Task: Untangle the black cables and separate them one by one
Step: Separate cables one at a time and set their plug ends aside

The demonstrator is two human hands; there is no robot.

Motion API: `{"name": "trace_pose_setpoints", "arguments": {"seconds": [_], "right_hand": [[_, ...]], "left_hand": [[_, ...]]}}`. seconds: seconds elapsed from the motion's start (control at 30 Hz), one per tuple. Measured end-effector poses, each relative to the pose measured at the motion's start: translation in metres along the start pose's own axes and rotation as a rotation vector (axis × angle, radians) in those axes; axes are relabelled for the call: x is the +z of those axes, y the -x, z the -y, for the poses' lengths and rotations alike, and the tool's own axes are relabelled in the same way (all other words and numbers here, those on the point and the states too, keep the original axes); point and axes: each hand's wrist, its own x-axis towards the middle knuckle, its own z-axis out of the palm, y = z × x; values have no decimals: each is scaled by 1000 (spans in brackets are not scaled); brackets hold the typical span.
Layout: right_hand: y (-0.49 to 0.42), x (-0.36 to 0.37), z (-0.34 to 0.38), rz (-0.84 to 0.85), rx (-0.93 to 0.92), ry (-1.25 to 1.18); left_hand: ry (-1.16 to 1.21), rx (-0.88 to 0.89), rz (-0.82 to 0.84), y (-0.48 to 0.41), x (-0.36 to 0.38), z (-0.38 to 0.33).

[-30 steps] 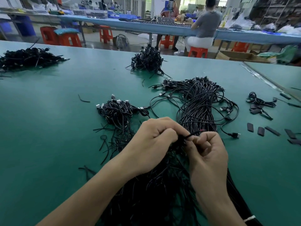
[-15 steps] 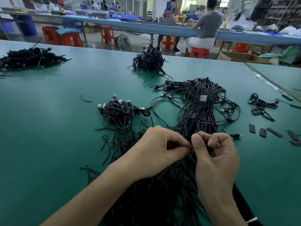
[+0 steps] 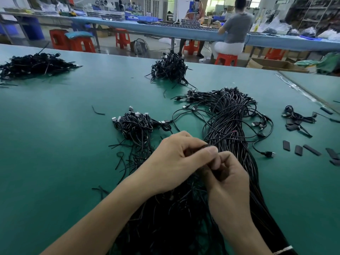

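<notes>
A long tangled bundle of black cables runs from the middle of the green table toward me, passing under both hands. My left hand is curled over the near part of the bundle and pinches black cable between thumb and fingers. My right hand meets it fingertip to fingertip and pinches cable at the same spot. What lies under the palms is hidden. A smaller heap of black cables with silver USB plugs lies just left of my hands.
Two more black cable heaps lie at the far centre and far left. Short black strips and a small cable knot lie at the right. A person on an orange stool works at a far bench.
Both hands have stayed together on the bundle, shifting slightly toward me, and the right fingers have curled in closer to the left thumb.
</notes>
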Motion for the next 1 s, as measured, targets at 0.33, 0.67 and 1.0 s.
{"name": "trace_pose_setpoints", "arguments": {"seconds": [0.33,0.67,1.0], "right_hand": [[-7,-11,5,-154,22,-100],[-7,-9,13,-252,64,-256],[-9,-16,15,-109,273,-314]], "left_hand": [[67,64,-73,1,8,-1],[-100,-120,89,0,9,12],[-315,128,-168,-2,2,16]]}}
